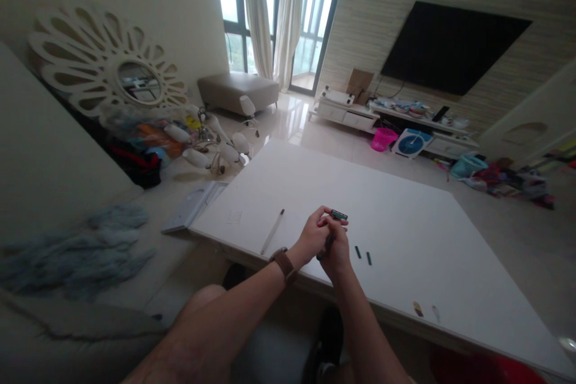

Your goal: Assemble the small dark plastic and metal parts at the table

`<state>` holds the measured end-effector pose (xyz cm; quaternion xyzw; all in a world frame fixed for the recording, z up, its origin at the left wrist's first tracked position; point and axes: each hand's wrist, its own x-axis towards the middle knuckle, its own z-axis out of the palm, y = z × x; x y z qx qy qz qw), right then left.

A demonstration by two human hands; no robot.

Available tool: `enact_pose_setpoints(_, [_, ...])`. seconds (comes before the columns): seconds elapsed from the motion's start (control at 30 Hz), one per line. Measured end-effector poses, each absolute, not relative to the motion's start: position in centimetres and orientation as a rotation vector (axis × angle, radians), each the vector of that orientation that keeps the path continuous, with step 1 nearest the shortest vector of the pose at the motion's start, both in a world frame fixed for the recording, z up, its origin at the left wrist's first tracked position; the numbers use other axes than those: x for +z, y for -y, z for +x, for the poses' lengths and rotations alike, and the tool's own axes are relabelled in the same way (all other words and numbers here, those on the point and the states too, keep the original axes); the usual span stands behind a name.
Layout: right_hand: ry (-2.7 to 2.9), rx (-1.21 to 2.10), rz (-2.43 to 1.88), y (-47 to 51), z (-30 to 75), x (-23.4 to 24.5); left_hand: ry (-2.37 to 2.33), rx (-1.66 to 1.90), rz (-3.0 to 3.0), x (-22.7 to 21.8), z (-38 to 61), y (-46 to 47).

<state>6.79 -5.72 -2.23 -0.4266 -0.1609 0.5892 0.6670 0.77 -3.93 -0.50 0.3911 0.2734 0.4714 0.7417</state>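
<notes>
My left hand (311,239), with a brown-strapped watch on its wrist, is closed against my right hand over the near edge of the white table. Between them is a razor (339,215) with a dark green and black head sticking out past the fingers. Most of its handle is hidden, though a dark end shows below. My right hand (338,246) wraps around that handle. Two small dark green bars (363,255), perhaps razor cartridges, lie just right of the hands. Left of them rests a slim white stick (272,231) with a dark tip, like a pen.
The white tabletop (405,222) spreads ahead. Two small items, one brownish (418,309) and one pale (435,313), lie near its right front edge. A lamp with several white shades (225,150) stands on the floor at left. Beyond are a bench (238,91) and a pink basket (383,138).
</notes>
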Motion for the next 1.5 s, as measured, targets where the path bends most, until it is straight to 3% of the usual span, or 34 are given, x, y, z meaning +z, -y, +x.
enact_pose_setpoints(1.5, [0.481, 1.250, -0.980, 4.9, 6.1, -2.5, -0.620, 1.075, 0.906, -1.6, 0.4, 3.1])
